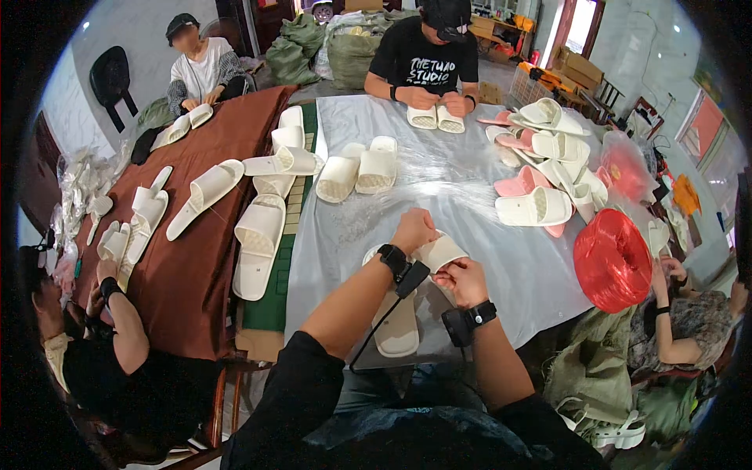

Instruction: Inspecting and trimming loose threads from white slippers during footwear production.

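While the long table (470,196) under its clear plastic sheet fills most of the view, the work in hand sits at its near edge, right under the person's fingers. Beyond the fingers, further up the sheet, lie loose pairs of cream slippers (360,168), and off to the right of them a heap of cream and pink slippers (544,168) rests beside a big red spool of plastic twine (613,262), probably kept near so each worker can draw from it. To the left of the fingers a brown cloth (196,258) carries more slippers laid in rows. Other people sit around, each with hands on a pair of their own. Just below the fingers a cream slipper (398,325) lies flat, sole up, on the table edge. The left hand (413,229) is closed over the top of a second cream slipper strap (439,252), apparently pinning it steady, while the right hand (462,280) pinches that strap's near end, fingers curled shut on it. Both wrists wear black bands.
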A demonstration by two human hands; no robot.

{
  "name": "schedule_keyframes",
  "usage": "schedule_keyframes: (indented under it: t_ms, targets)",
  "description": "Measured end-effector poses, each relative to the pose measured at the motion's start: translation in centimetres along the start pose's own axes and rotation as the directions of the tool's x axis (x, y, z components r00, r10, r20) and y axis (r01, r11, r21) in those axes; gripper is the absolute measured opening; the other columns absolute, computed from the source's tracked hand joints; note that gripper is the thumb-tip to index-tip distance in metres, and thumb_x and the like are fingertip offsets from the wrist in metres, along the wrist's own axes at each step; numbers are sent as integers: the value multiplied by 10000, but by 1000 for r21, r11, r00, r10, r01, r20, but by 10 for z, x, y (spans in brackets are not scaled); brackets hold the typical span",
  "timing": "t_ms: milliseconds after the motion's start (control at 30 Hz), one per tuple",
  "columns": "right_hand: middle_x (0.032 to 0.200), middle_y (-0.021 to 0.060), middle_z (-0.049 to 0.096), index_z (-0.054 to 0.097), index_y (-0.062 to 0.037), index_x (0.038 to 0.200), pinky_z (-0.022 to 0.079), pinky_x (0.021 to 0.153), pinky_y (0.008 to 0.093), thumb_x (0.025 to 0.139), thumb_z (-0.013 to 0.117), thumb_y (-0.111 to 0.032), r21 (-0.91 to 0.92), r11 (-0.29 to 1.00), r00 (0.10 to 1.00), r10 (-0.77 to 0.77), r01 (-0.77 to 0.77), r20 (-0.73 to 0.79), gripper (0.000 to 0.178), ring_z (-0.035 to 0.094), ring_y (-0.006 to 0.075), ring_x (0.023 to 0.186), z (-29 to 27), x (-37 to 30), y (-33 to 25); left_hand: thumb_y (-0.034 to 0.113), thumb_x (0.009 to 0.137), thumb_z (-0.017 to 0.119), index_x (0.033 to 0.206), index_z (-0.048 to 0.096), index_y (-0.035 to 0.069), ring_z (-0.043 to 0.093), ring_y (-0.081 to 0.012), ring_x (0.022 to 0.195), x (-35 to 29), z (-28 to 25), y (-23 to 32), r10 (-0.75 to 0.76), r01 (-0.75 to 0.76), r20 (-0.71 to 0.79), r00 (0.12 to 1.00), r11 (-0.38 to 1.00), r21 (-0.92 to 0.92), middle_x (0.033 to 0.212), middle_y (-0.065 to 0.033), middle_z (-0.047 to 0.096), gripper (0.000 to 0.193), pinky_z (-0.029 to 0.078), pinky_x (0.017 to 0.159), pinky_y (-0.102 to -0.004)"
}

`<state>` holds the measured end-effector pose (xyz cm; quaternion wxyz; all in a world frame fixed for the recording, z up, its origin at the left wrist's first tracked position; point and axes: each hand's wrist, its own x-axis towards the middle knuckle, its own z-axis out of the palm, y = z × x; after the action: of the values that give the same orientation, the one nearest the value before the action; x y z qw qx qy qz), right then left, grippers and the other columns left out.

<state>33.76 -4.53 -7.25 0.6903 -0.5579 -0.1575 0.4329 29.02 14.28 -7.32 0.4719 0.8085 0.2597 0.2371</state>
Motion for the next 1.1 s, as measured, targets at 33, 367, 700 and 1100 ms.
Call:
schedule_keyframes:
  t_ms: [33,367,700,1100]
  targets:
    - [875,151,666,581,94,1060,570,634,282,900,510,12,9,999,999,38,-38,-29,194,670,204,690,5,-2,-5,242,548,812,628,645,57,659,-301,655,2,-3,-4,77,-78,16,997,993,89,680,-132,663,262,539,621,-363]
    - [788,151,663,569,86,1039,460,426,264,888,544,-5,194,978,995,87,-76,-45,178,636,188,555,-1,15,6,204,581,822,662,664,24,647,-278,618,10,0,-5,-138,164,171,975,976,-145,671,-135,661,252,524,601,-349]
    - [755,106,626,560,57,1038,430,420,264,893,547,4,253,963,990,118,-94,-81,155,578,163,512,5,18,6,220,592,827,666,660,51,659,-340,746,8,1,0,52,-51,1,999,966,253,807,-153,671,249,536,678,-409]
    - [747,77,629,602,39,1046,396,426,246,897,538,-11,145,984,993,112,-104,-47,170,551,132,515,9,12,7,242,619,774,678,682,46,656,-363,759,4,2,-1,80,-95,70,994,962,255,795,-179,664,224,540,697,-424]
